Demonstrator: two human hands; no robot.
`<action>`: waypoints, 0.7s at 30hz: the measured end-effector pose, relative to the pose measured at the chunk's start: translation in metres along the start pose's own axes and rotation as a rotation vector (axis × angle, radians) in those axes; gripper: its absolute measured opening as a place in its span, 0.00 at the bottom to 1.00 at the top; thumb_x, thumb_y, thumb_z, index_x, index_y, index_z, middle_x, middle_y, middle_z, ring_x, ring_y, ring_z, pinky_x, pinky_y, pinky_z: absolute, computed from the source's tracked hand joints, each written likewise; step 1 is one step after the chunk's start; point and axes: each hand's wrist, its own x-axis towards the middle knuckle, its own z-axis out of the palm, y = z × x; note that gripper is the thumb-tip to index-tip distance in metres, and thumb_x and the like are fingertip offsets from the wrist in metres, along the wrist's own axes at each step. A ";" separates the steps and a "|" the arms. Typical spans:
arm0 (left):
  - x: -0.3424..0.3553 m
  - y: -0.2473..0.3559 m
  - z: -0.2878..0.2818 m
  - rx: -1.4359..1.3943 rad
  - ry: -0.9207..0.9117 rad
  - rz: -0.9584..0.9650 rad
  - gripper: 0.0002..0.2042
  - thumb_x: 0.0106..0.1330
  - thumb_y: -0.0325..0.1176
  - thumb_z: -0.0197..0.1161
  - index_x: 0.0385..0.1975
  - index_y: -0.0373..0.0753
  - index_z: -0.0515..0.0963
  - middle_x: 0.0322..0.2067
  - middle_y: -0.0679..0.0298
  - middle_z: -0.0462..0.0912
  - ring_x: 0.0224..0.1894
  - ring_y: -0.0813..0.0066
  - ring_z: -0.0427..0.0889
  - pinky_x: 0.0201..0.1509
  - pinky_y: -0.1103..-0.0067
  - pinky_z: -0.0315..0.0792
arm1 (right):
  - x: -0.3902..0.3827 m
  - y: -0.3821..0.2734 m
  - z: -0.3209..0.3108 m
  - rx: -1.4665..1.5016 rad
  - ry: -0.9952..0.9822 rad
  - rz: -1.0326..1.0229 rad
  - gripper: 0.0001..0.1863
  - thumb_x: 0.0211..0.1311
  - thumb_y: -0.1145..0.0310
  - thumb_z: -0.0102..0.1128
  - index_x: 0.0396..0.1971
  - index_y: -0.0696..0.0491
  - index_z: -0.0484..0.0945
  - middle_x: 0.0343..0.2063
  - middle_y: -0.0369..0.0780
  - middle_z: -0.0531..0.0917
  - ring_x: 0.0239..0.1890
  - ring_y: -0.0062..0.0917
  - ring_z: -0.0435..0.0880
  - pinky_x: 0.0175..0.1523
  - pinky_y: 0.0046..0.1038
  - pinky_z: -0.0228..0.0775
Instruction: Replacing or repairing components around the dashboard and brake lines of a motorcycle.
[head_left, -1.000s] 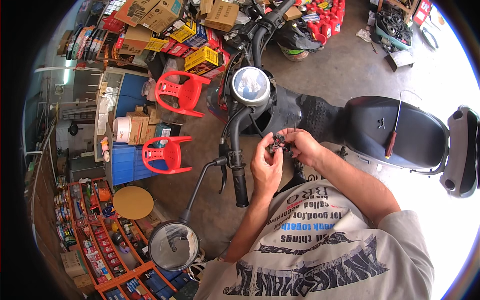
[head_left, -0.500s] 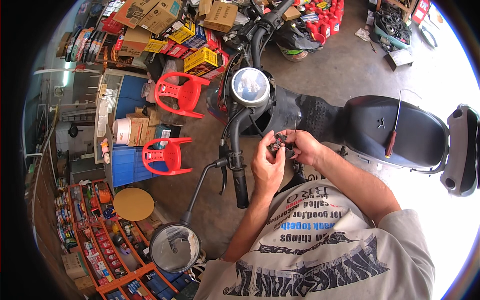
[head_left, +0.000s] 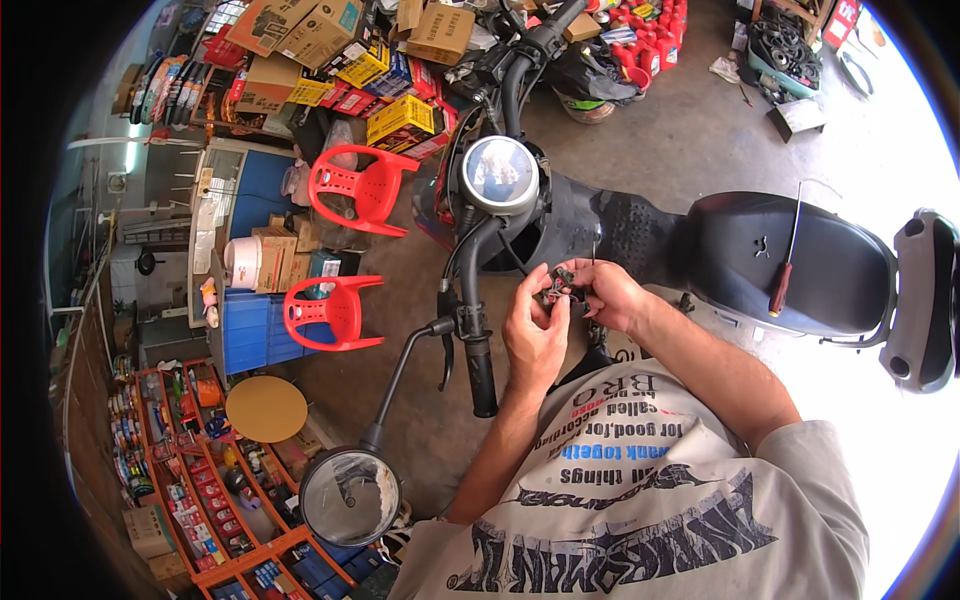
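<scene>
My left hand [head_left: 535, 335] pinches a small dark part with reddish bits [head_left: 561, 287] between thumb and fingers. From the other side my right hand [head_left: 612, 296] closes on the same part, its fingertips meeting the left ones. A thin metal shaft [head_left: 596, 242] sticks up by the right fingers; its lower end is hidden, so I cannot tell what tool it belongs to. Both hands are just over the near side of a motorbike, beside its round gauge [head_left: 499, 174] and handlebar grip [head_left: 482, 380]. A screwdriver [head_left: 785, 280] with a reddish handle lies across the black seat [head_left: 730, 235].
A mirror [head_left: 350, 496] on a long stem juts out at lower left. Beyond the handlebar stand two red plastic chairs [head_left: 362, 190]. Stacked boxes [head_left: 400, 122] rise at far left, with red bottles [head_left: 655, 45] farther right. Orange shelving [head_left: 205, 500] holds small packages.
The thin shaft by my right fingers has shifted slightly and shows a bit more length. Both hands keep their hold in nearly the same place.
</scene>
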 end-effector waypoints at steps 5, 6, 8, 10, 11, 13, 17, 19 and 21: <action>-0.001 -0.004 0.001 -0.088 -0.016 -0.034 0.23 0.61 0.19 0.62 0.58 0.32 0.69 0.44 0.61 0.80 0.25 0.90 0.68 0.29 0.90 0.67 | 0.002 0.002 -0.008 0.005 -0.020 -0.034 0.09 0.63 0.76 0.44 0.40 0.54 0.73 0.34 0.36 0.82 0.27 0.16 0.78 0.28 0.17 0.69; -0.001 -0.005 0.001 -0.089 -0.017 -0.033 0.23 0.61 0.19 0.62 0.58 0.32 0.69 0.44 0.61 0.80 0.25 0.90 0.68 0.29 0.90 0.67 | 0.002 0.003 -0.009 -0.013 -0.022 -0.060 0.08 0.64 0.75 0.46 0.39 0.53 0.73 0.32 0.34 0.81 0.26 0.14 0.77 0.26 0.16 0.66; -0.002 -0.006 0.001 -0.126 -0.017 -0.038 0.23 0.62 0.18 0.61 0.58 0.32 0.70 0.43 0.62 0.79 0.26 0.90 0.68 0.30 0.90 0.67 | 0.000 0.003 -0.008 -0.032 -0.024 -0.085 0.06 0.64 0.75 0.49 0.39 0.52 0.73 0.31 0.32 0.81 0.25 0.13 0.75 0.25 0.15 0.62; -0.003 -0.008 0.001 -0.138 -0.014 -0.044 0.23 0.62 0.18 0.61 0.58 0.32 0.70 0.43 0.62 0.79 0.26 0.90 0.68 0.30 0.90 0.67 | -0.004 0.001 -0.005 -0.124 -0.001 -0.137 0.04 0.66 0.72 0.52 0.38 0.50 0.74 0.31 0.30 0.80 0.26 0.10 0.75 0.24 0.14 0.60; -0.004 -0.009 0.001 -0.151 -0.011 -0.050 0.23 0.62 0.18 0.61 0.58 0.32 0.70 0.43 0.63 0.79 0.26 0.90 0.68 0.30 0.90 0.67 | -0.006 0.000 -0.002 -0.124 -0.001 -0.137 0.04 0.66 0.72 0.52 0.38 0.50 0.74 0.31 0.30 0.80 0.26 0.10 0.75 0.24 0.14 0.60; -0.005 -0.009 0.001 -0.152 -0.012 -0.045 0.22 0.62 0.18 0.61 0.58 0.32 0.70 0.42 0.63 0.79 0.26 0.90 0.67 0.29 0.90 0.66 | -0.011 -0.002 0.005 -0.136 -0.005 -0.182 0.02 0.68 0.71 0.53 0.37 0.49 0.74 0.31 0.29 0.79 0.28 0.11 0.77 0.26 0.14 0.62; -0.006 -0.009 0.000 -0.148 -0.008 -0.034 0.21 0.62 0.18 0.61 0.56 0.32 0.71 0.40 0.65 0.79 0.25 0.91 0.66 0.29 0.90 0.65 | -0.016 -0.002 0.010 -0.150 -0.003 -0.230 0.02 0.69 0.71 0.52 0.38 0.49 0.74 0.31 0.29 0.79 0.30 0.11 0.78 0.27 0.13 0.63; -0.007 -0.009 0.000 -0.145 -0.003 -0.028 0.21 0.62 0.18 0.61 0.56 0.32 0.72 0.38 0.67 0.78 0.25 0.91 0.66 0.28 0.90 0.64 | -0.017 -0.002 0.012 -0.165 -0.013 -0.258 0.03 0.70 0.71 0.52 0.39 0.49 0.75 0.32 0.29 0.80 0.31 0.11 0.78 0.30 0.13 0.64; -0.007 -0.010 0.001 -0.141 0.002 -0.022 0.20 0.62 0.18 0.61 0.55 0.32 0.72 0.35 0.68 0.78 0.25 0.91 0.66 0.28 0.90 0.64 | -0.015 -0.001 0.008 -0.184 -0.028 -0.271 0.03 0.70 0.71 0.52 0.39 0.49 0.75 0.32 0.29 0.80 0.32 0.11 0.78 0.31 0.14 0.65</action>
